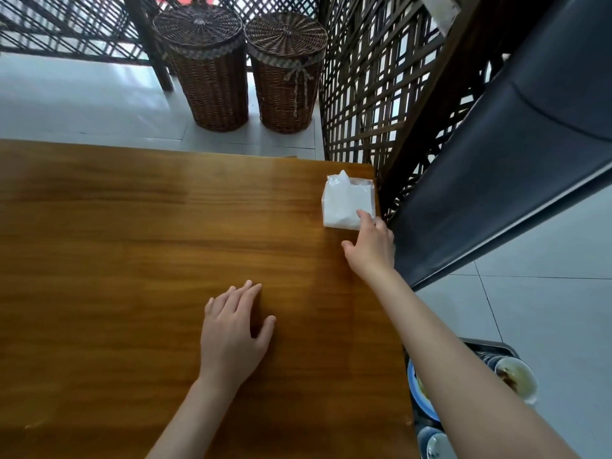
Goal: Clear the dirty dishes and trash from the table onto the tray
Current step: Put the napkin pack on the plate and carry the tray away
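Note:
A white tissue pack [344,202] in clear plastic sits at the far right corner of the wooden table [132,243]. My right hand [371,246] reaches to it, fingertips touching its near right corner, thumb spread to the left. My left hand [235,332] rests flat on the table with straight fingers and holds nothing. Below the table's right edge a dark tray [500,347] carries a blue plate [419,395], a dirty white bowl [516,377] and more small dishes [433,443], partly hidden by my right forearm.
Two lidded wicker baskets [212,71] [286,74] stand on the tiled floor beyond the table. A dark lattice screen [381,94] and a dark padded seat back [516,167] rise just right of the table's far corner.

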`<action>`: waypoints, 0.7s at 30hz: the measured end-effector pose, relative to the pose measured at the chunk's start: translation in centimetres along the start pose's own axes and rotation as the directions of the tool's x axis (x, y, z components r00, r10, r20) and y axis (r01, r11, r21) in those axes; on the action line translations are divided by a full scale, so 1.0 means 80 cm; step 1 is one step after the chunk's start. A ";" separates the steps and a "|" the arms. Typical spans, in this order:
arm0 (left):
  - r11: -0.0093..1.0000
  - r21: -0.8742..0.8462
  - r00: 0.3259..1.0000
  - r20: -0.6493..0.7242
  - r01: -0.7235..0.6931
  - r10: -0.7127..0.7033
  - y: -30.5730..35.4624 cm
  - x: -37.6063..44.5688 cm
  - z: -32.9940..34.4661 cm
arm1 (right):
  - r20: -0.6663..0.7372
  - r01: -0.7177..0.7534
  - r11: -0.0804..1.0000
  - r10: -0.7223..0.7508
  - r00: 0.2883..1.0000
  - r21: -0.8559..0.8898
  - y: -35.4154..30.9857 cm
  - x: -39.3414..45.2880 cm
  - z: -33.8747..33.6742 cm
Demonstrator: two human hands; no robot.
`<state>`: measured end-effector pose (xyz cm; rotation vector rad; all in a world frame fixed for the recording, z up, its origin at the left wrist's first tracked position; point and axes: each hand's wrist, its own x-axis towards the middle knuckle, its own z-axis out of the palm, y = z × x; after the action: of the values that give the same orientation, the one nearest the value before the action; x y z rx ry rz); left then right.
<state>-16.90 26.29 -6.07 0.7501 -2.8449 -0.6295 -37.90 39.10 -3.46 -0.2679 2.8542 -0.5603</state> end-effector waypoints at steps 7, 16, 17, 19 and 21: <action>1.000 -0.008 1.000 -0.011 -0.002 0.002 -0.002 0.002 0.001 | -0.042 -0.016 0.991 0.021 0.999 0.133 -0.001 0.001 0.003; 1.000 0.010 0.999 -0.042 0.009 -0.008 -0.010 0.002 0.011 | -0.119 0.072 0.922 -0.028 0.992 0.380 0.006 -0.050 -0.013; 1.000 0.015 0.999 -0.045 0.013 -0.012 -0.010 0.002 0.012 | -0.117 0.074 0.918 -0.030 0.993 0.390 0.008 -0.061 -0.015; 0.999 0.030 0.999 -0.051 0.020 -0.019 -0.010 0.001 0.015 | -0.118 0.070 0.909 -0.023 0.993 0.411 0.014 -0.086 -0.018; 0.999 0.033 0.998 -0.061 0.035 -0.033 -0.009 0.002 0.016 | -0.121 0.055 0.902 -0.003 0.993 0.429 0.023 -0.114 -0.023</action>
<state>-17.00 26.14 -7.54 0.8107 -2.7998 -0.5543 -29.87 43.43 -0.93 -0.2040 2.7371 -1.2284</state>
